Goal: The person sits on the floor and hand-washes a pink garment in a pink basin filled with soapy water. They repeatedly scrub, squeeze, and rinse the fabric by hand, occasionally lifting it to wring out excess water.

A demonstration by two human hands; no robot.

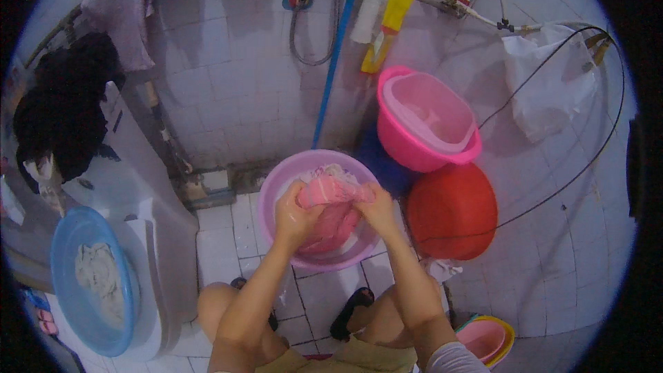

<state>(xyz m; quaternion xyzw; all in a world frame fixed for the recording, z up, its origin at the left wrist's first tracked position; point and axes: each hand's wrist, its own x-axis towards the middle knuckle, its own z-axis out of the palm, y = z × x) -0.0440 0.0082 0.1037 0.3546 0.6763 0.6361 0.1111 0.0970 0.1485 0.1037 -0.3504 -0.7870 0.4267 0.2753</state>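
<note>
A pink towel point(328, 193) with a pale stripe is bunched up between my two hands, over a light purple basin point(266, 211) on the tiled floor. My left hand point(293, 214) grips its left side, with the thumb toward the middle. At the opposite end, my right hand point(376, 206) is closed round the bunched cloth. The towel's lower folds point(331, 228) hang down into the basin. Behind the towel, some whitish stringy material point(336, 169) shows inside the basin; its kind is hard to make out.
To the left, a blue basin point(129, 283) with grey cloth sits on a white appliance point(152, 186). Pink basins point(390, 128) are stacked at the right, beside a red basin point(452, 211). A blue pole point(335, 62) leans on the wall behind. A dark cable point(552, 193) crosses the right side.
</note>
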